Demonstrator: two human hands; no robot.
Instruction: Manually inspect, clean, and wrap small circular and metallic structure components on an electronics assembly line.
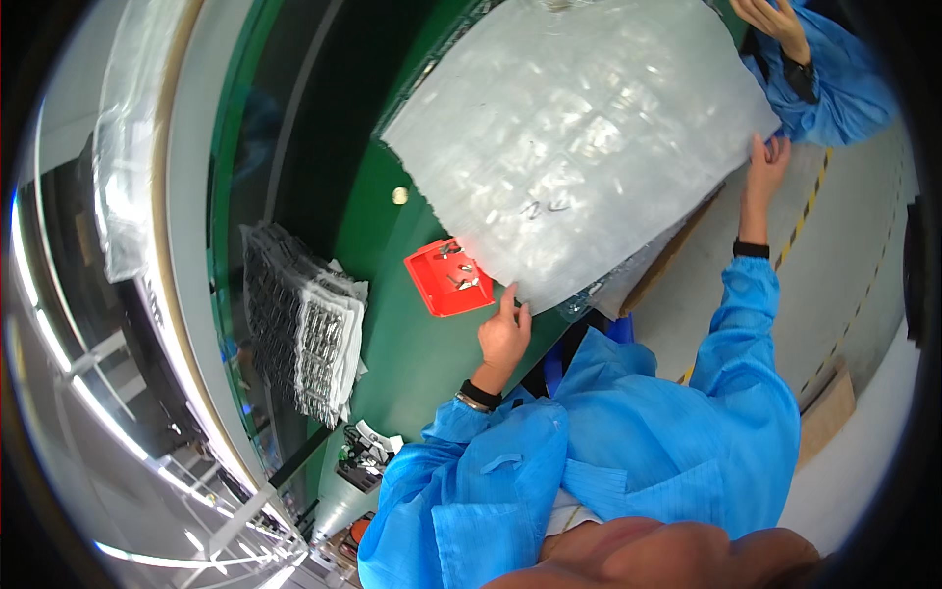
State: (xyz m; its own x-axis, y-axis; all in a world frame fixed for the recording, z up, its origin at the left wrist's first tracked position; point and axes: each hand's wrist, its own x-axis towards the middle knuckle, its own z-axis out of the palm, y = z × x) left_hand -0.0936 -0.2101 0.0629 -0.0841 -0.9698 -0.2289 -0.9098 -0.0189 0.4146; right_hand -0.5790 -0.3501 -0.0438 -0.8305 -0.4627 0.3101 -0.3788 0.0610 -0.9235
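Note:
A large translucent whitish plastic sheet (589, 128) with wrinkles and a handwritten mark spreads across the green table and hides what lies beneath it. At its near corner, the fingers and thumb of my left hand (503, 339) pinch the edge. My right hand (767, 175), arm stretched forward, grips the sheet's right corner. A red open bin (432, 285) holding several small metal parts stands just beyond my left hand, partly covered by the sheet's edge.
A stack of black and white sheets or trays with parts (319, 334) lies at the left. A small round pale object (399, 195) sits on the green table (388, 378). Another person's hand (780, 27) is at the upper right. Brown cardboard (667, 257) edges out below the sheet.

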